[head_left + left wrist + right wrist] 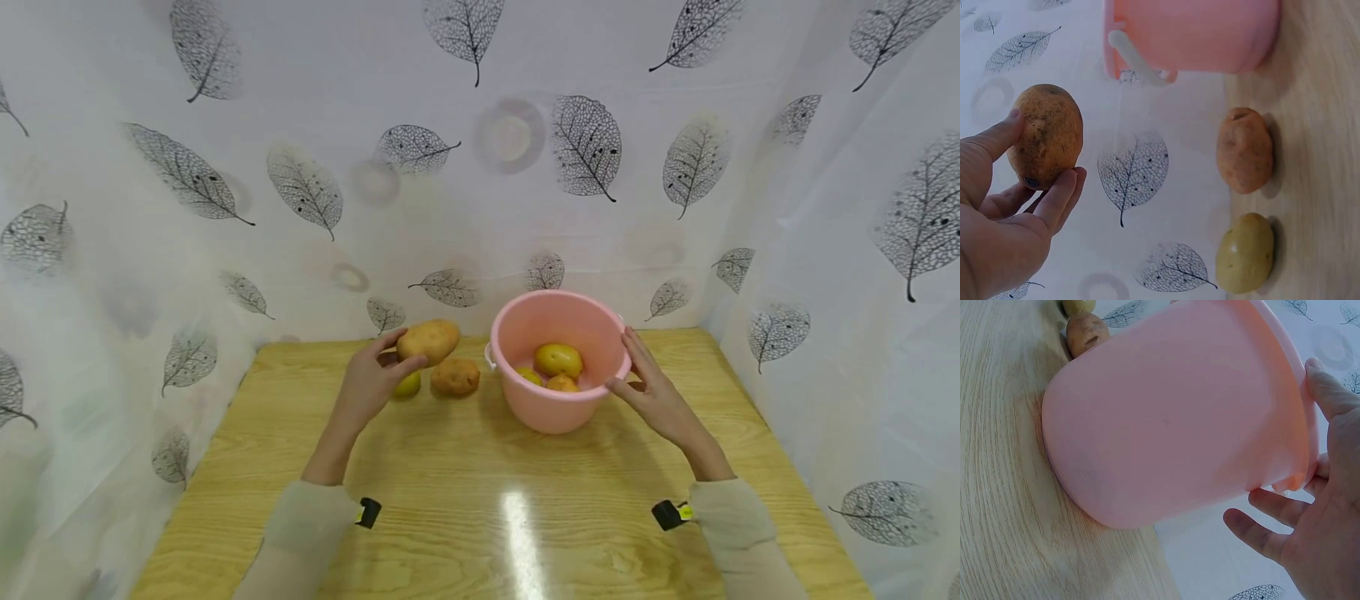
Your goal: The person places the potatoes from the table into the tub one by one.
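Observation:
My left hand (372, 379) grips a brown potato (429, 342) between thumb and fingers, raised above the table to the left of a pink bucket (551, 412). Dark specks mark this potato (1047, 134) in the left wrist view. Below it on the table lie a reddish-brown potato (456, 377) and a yellowish potato (407, 386), the latter partly hidden by the hand. My right hand (660, 398) holds the bucket's right rim, thumb on the rim and fingers against the side. Inside the bucket are a yellow potato (558, 360), a brown potato (562, 383) and another yellowish one.
The bucket's white handle (1135, 57) hangs at its left side. A wooden table (450, 500) runs back to a white curtain (337, 275) printed with dark leaves, which also hangs at both sides.

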{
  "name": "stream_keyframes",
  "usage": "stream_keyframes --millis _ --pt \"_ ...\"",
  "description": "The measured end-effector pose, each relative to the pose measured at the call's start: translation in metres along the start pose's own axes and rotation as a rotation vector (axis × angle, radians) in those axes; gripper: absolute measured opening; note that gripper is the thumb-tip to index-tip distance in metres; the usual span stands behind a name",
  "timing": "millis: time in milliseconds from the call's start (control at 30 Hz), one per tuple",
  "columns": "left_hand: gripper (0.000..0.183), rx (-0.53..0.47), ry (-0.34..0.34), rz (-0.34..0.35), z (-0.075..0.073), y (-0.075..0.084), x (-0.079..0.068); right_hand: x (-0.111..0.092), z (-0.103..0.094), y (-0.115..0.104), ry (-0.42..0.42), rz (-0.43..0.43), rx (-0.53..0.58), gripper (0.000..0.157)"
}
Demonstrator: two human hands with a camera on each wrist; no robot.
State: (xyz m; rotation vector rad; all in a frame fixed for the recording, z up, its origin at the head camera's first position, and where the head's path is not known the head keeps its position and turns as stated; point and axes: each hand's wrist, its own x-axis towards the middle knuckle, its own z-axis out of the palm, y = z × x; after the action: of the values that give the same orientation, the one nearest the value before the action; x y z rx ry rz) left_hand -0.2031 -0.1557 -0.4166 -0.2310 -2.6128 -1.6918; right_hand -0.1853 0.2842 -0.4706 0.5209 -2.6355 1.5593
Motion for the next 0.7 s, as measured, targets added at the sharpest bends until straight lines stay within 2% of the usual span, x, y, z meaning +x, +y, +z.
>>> stream_keyframes --millis 333,700 --pt "0.069 -0.025 -0.031 0.031 0.013 0.024 0.006 0.0 -0.001 -0.001 0.002 0.007 -0.009 0.082" --pt "0.067 -0.095 -0.046 0.035 0.045 0.038 0.018 0.0 0.0 0.001 0.006 0.004 0.003 0.082"
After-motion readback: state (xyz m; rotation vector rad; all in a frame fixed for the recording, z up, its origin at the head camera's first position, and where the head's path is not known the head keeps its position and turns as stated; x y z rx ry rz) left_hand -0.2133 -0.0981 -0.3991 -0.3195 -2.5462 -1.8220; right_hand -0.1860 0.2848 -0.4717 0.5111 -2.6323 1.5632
